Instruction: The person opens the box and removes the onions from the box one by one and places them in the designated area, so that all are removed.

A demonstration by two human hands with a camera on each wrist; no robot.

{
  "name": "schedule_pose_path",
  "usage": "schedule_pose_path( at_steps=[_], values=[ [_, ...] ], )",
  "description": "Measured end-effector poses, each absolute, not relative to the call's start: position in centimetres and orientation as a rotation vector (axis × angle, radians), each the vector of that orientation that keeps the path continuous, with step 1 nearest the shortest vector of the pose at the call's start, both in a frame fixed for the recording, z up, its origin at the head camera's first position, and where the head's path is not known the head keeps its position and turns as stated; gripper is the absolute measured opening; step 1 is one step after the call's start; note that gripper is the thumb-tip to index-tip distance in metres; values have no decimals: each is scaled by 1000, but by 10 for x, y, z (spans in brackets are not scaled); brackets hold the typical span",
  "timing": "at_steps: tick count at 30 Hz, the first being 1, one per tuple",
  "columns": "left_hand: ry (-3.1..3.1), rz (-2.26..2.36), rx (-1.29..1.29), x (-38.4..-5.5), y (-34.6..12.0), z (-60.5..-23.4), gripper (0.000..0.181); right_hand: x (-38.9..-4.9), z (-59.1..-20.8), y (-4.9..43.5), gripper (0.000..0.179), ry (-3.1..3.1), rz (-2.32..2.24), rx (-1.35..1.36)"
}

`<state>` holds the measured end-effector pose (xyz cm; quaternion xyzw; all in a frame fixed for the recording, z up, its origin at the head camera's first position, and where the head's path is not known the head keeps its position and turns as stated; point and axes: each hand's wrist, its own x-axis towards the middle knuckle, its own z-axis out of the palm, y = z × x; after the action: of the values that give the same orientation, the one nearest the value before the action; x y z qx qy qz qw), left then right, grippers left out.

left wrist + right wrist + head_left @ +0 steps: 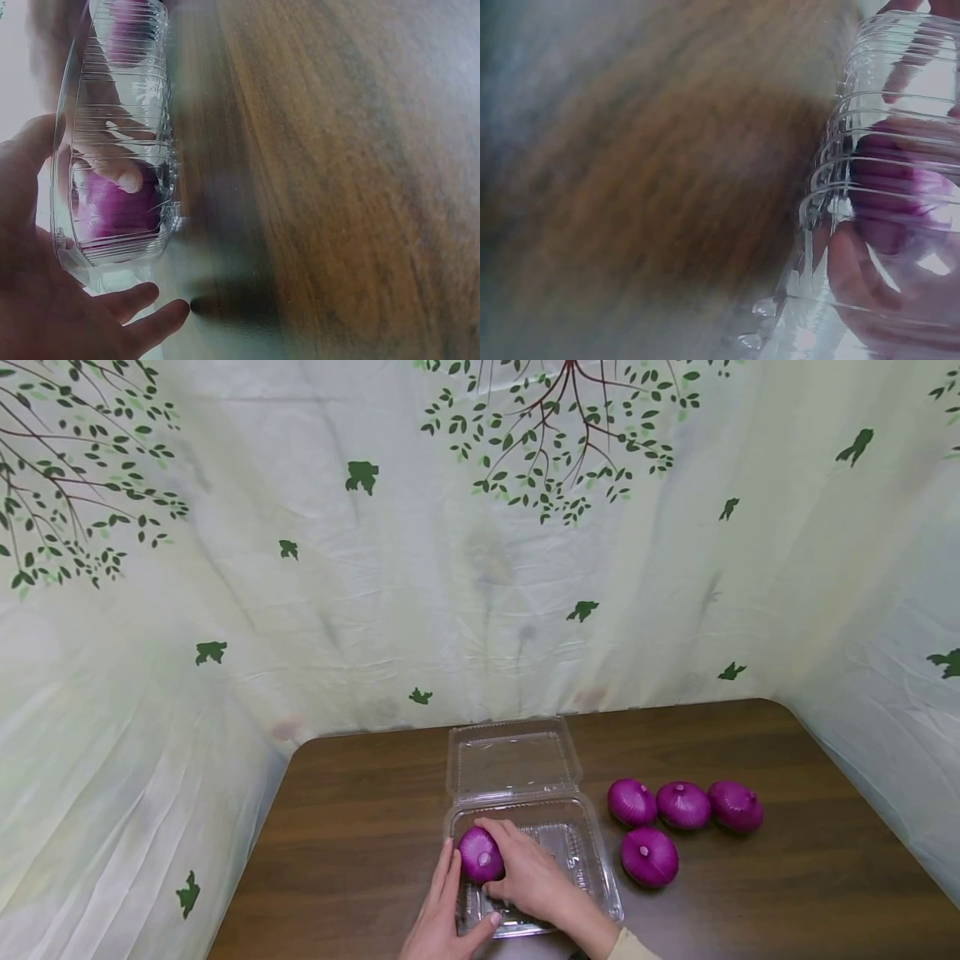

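A clear plastic clamshell container (540, 806) lies on the table with its lid (513, 760) folded back toward the wall. Inside its left part sits a purple onion (480, 856), gripped between the thumb and fingers of my right hand (528, 872). My left hand (442, 914) rests along the container's left side with its fingers fairly straight. The left wrist view shows that onion (120, 206) through the ribbed wall, beside the left hand (67, 292). Through the opposite wall, the right wrist view shows the onion (889, 191) and the right hand (870, 289).
Several more purple onions (683, 806) stand on the brown wooden table (360, 835) to the right of the container, one of them (649, 857) nearer the front. A pale curtain with leaf prints (487, 568) hangs behind the table's back edge and along both sides.
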<state>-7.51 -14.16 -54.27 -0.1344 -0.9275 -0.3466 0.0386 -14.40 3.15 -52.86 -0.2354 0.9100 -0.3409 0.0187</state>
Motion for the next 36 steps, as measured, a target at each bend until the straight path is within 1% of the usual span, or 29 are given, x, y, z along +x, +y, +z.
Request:
schedule_pose_path(
  at_steps=[8,16,25,28,33,36],
  values=[
    [-2862,-1068,-409,-75,-142,-543,99,-142,-528,34,82,2809,-1074,-733],
    [-2874,-1079,-396,-74,-142,-542,99,-141,-528,42,82,2766,-1132,-725],
    [-2866,-1135,-381,-74,-142,-541,99,-137,-528,51,80,2754,-1242,-787],
    [-2855,-1114,-390,-74,-141,-541,98,-135,-525,54,83,2751,-1269,-797],
    [-2830,-1068,-411,-75,-141,-541,97,-129,-519,59,90,2717,-1344,-724],
    [-2847,-1081,-395,-75,-140,-540,98,-126,-516,62,88,2697,-1391,-662]
  ],
)
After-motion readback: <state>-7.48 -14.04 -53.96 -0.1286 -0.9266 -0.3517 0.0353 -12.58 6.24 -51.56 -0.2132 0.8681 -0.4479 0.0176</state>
